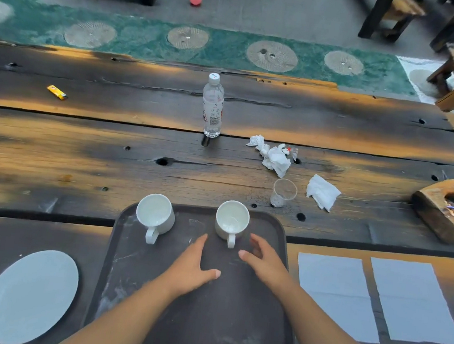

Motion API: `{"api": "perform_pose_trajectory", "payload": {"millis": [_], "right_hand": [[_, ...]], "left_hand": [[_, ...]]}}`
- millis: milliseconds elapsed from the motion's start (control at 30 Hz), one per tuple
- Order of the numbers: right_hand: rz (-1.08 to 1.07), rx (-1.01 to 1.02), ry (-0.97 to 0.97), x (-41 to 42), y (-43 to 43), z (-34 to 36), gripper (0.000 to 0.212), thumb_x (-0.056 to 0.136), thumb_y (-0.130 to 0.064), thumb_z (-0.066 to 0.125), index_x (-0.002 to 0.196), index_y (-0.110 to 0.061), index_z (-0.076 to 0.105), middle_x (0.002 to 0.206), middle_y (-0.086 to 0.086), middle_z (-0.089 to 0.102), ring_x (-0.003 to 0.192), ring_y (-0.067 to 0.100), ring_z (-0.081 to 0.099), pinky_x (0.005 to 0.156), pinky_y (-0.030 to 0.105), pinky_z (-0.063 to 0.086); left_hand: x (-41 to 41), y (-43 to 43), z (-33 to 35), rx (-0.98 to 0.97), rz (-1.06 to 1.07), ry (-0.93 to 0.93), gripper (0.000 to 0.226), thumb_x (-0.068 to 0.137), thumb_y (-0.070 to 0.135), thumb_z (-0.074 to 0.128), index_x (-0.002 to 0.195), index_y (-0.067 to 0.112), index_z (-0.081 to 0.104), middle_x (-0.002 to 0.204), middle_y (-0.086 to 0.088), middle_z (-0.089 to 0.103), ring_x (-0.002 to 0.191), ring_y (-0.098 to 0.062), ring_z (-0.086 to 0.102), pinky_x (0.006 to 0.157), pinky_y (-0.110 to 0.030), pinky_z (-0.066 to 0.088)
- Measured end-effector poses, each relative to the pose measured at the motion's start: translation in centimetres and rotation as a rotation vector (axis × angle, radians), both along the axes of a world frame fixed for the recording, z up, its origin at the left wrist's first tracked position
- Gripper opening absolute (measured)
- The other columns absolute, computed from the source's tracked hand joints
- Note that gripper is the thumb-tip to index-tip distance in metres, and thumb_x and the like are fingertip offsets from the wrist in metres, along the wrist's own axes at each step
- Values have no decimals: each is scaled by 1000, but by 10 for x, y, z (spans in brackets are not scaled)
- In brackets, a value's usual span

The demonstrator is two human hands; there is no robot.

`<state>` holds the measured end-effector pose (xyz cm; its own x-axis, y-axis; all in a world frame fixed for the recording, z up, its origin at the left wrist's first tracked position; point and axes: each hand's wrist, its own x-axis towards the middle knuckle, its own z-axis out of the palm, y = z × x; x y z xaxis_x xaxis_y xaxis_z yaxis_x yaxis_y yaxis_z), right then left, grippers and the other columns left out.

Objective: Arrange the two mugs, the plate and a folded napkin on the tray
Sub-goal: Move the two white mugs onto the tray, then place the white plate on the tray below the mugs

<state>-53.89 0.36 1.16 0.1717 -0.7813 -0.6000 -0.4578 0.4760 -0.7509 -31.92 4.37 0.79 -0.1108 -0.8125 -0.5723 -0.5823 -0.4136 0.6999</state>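
The two white mugs stood at the top of the dark tray [125,259], low in the centre of the frame: the left mug [155,216] near the tray's upper-left corner, the right mug [232,221] toward its upper right, both upright with handles pointing down the frame. Below them both hands hovered over the tray's bare middle. The left hand [195,266] was spread flat with fingers extended, gripping nothing, its fingertips between the mugs. The right hand [262,259] was loosely open and empty too, fingers slightly curled just beside the right mug's handle without touching it. The pale round plate [29,296] lay on the bench [80,155] at lower left, apart from the tray. Two flat napkins [336,294] lay unfolded side by side at lower right, also off the tray. Further up the frame stood a clear water bottle [213,105], a small clear cup [283,192], crumpled tissues [274,157], a yellow lighter [56,92] at left and a wooden ashtray [448,208] at the right edge.
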Motion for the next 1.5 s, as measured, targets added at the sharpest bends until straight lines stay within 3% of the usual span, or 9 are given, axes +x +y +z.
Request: {"api": "perform_pose_trajectory", "payload": {"millis": [67,133,167,300,467,633,1133,1333,1500], "right_hand": [[61,-36,49,3,11,5,72,92,-34,70,155,-25,36,160,-1,41,142,14,43,111,27,40],[140,-89,124,8,20,12,71,90,-38,70,153,-27,38,157,-3,44,129,8,50,94,12,40],[192,-121,178,10,24,15,73,90,-39,69,154,-26,37,157,-2,42,128,8,50,94,11,39],[360,-186,347,18,40,23,81,91,-43,66,158,-19,28,162,3,31,144,20,41,116,32,35],[506,-144,475,18,69,21,81,95,-44,61,160,-16,23,163,8,27,146,25,39,118,34,32],[493,-131,538,8,87,19,79,96,-46,59,159,-14,24,156,10,40,143,28,42,116,36,35],[577,-181,535,24,90,19,72,95,-44,61,154,-13,32,149,14,46,138,31,46,112,37,39],[589,-188,443,74,87,14,63,94,-41,60,147,-11,41,144,13,52,130,30,52,103,33,43],[663,-210,418,133,90,10,68,94,-42,61,151,-12,38,147,13,50,135,30,49,109,36,42]], "left_hand": [[4,9,5,-34,-78,-119,104,84,45,73,162,22,8,168,-1,19,154,-17,21,123,-32,23],[8,18,13,-56,-167,-250,101,86,48,69,163,22,8,166,-3,24,151,-21,28,120,-34,30],[11,22,17,-61,-198,-301,99,87,48,67,163,21,8,164,-4,27,149,-22,32,118,-36,34],[17,37,31,-54,-266,-385,89,89,45,66,160,19,19,156,-6,38,140,-25,43,113,-37,39],[25,56,37,-25,-320,-476,73,92,42,64,151,13,33,146,-9,47,134,-27,47,110,-38,42],[24,67,40,-54,-350,-523,61,94,41,60,144,11,42,145,-9,50,134,-27,48,109,-39,43],[26,87,42,-98,-281,-534,60,95,39,61,145,11,44,146,-10,52,134,-29,50,108,-39,44],[64,109,43,-51,-158,-556,60,94,39,61,145,12,44,147,-10,53,135,-29,50,109,-41,44],[113,122,45,-26,-94,-550,58,93,40,60,142,14,46,144,-9,55,129,-30,55,106,-40,46]]}}
